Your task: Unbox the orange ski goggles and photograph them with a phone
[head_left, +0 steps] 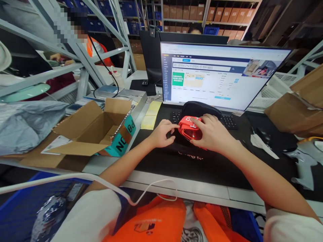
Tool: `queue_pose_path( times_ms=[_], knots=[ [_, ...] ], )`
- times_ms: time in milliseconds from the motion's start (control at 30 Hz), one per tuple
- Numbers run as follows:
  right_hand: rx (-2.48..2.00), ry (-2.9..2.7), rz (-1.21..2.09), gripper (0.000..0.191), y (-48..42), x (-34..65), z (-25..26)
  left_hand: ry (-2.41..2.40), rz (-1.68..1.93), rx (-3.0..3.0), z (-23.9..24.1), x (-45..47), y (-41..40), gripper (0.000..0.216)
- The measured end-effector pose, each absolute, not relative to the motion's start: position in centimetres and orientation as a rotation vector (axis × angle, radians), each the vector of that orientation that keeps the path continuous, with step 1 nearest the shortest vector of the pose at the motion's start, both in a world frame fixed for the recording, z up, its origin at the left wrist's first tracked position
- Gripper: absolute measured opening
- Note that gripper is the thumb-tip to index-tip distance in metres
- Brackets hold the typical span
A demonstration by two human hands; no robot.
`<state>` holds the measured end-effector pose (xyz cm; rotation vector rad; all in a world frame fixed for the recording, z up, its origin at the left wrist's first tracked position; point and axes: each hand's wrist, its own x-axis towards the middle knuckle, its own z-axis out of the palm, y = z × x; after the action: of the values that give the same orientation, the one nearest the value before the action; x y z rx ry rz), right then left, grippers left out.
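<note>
The right hand (214, 134) lies curled over a red strap (189, 127), fingers closed on it and hiding its right part. The left hand (161, 133) pinches the strap's left end between thumb and fingertips. The strap sits above the dark surface (214, 168), just before a black pouch (199, 109) and keyboard (228, 121). Its white lettering is partly hidden.

Even indoor light, bright monitor (222, 75) glow, wide-angle edge distortion
</note>
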<state>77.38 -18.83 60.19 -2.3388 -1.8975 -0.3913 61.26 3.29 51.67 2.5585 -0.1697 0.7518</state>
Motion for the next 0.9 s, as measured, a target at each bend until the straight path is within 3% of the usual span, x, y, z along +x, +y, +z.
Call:
queue_pose_path(
  times_ms=[67,100,233,367,600,700,900],
  knots=[
    [-2.366,-1.930,-0.340,0.082,-18.3,77.1,60.2,-0.220,0.864,2.531,50.4,60.6,3.2,0.025],
    [-2.365,-1.966,-0.299,0.084,-18.0,76.9,60.2,-0.230,0.907,2.520,49.8,60.3,3.1,0.025],
    [-2.338,-2.121,-0.070,0.083,-16.5,76.0,59.8,-0.164,1.027,2.456,48.4,59.7,2.8,0.046],
    [-2.354,-2.220,0.196,0.080,-14.9,75.0,59.6,-0.117,1.058,2.435,48.0,59.7,2.3,0.054],
    [-2.175,-2.143,0.527,0.046,-13.4,75.0,59.4,-0.299,1.242,2.276,47.8,59.5,1.6,0.049],
    [-2.048,-2.055,0.459,0.053,-14.4,76.1,59.2,-0.197,1.222,2.292,47.6,59.3,1.7,0.044],
    [-2.253,-1.971,0.304,0.075,-18.7,76.8,57.8,-0.268,1.013,2.429,47.6,59.2,2.1,0.050]
  ],
)
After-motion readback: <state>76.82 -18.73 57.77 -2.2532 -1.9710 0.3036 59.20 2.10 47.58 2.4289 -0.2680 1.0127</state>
